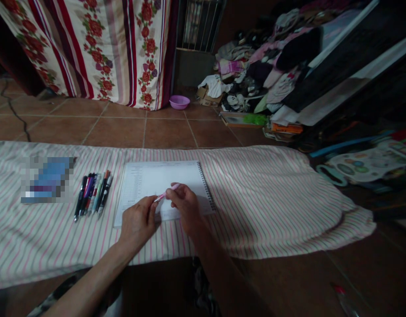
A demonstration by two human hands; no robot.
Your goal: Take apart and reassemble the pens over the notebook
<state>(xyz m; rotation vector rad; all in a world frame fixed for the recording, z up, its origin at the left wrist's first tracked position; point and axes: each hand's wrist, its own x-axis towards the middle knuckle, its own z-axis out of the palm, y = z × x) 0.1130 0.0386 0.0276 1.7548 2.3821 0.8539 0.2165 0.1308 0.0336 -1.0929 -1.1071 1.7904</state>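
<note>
A pink pen (pixel 162 195) is held level between my two hands, above a spiral notebook (pixel 170 174). My left hand (pixel 139 219) pinches its tip end with thumb and forefinger. My right hand (pixel 185 203) has its fingers closed round the other end. The notebook lies open on a striped cloth, its wire binding on the right side and a printed column down the left of the page. To the left of it, several pens (pixel 92 193) lie side by side in a row.
The striped cloth (pixel 255 198) covers the low surface. A blurred-out flat blue object (pixel 49 178) lies at its left. Beyond are a tiled floor (pixel 123 125), a floral curtain (pixel 107 53), a purple basin (pixel 179 102) and a heap of clothes (pixel 258 70).
</note>
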